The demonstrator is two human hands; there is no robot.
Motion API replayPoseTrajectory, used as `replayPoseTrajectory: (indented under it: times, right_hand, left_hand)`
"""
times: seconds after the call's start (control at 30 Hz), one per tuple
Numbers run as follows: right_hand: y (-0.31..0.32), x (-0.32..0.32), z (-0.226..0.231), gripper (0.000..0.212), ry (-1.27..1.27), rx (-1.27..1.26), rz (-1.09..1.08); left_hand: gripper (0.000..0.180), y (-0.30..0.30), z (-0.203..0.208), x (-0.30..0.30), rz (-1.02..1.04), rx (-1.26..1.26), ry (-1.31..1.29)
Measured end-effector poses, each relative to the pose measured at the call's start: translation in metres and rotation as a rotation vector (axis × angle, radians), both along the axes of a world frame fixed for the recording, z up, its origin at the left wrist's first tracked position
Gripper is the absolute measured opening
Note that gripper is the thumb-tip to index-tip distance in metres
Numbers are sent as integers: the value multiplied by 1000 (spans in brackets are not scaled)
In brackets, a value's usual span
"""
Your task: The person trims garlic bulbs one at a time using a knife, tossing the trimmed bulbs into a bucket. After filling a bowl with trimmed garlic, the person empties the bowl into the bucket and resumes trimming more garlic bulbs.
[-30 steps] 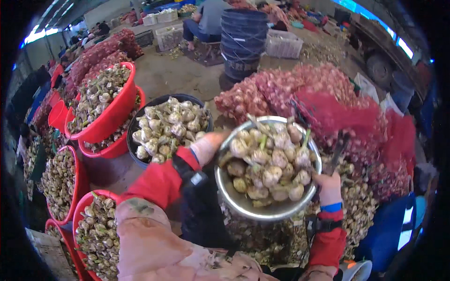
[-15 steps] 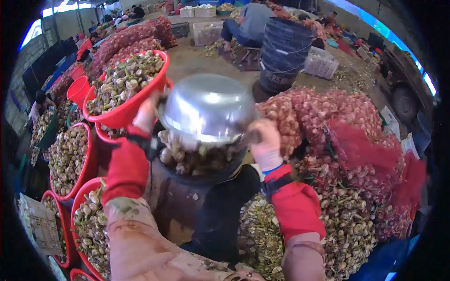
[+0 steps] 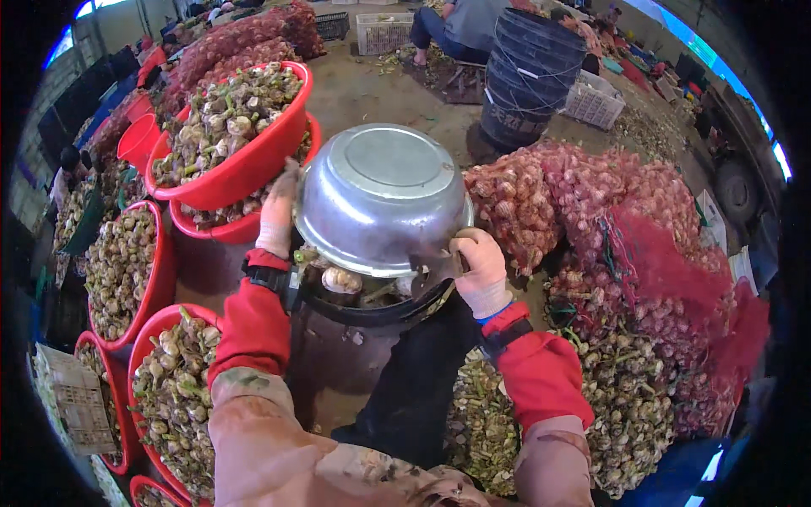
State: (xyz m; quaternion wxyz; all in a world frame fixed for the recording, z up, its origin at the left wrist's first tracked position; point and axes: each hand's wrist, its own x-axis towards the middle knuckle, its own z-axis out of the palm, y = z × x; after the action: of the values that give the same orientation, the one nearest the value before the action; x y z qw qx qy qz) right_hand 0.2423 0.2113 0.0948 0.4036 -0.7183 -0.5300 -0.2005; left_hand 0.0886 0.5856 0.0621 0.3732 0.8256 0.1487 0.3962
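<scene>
Reached past loose garlic [image 3: 621, 406] at four o'clock and a red tub [image 3: 156, 329] of garlic at seven. Held a metal basin [image 3: 393, 160] upside down at centre, with the left hand [image 3: 276, 215] stretched along its nine-o'clock side and the right hand [image 3: 481, 262] curled around its rim at four. Could not identify a dark strip [image 3: 432, 275] by the right fingertips. Angled the basin over a black tub [image 3: 355, 314], with garlic bulbs [image 3: 342, 280] showing beneath the rim. Looked finished with the upending, though not yet with lifting the basin away; could not see inside. Faced stacked red tubs [image 3: 262, 156] at ten, netted garlic [image 3: 591, 194] at three and, farther off, dark buckets [image 3: 528, 80] between one and two, beyond them a seated person [image 3: 473, 25] at one.
</scene>
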Motion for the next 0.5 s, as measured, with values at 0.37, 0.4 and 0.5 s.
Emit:
replayPoseTrajectory:
  times: [0.37,0.4,0.5]
  right_hand:
    - [22,-7,47,26,363,329,-35]
    - [24,-5,50,26,400,332,-50]
    - [30,-4,50,23,531,377,-90]
  left_hand:
    - [57,-122,26,-55,-52,-491,-322]
    - [57,-134,19,-59,46,-9,-156]
    - [73,-118,19,-43,362,305,168]
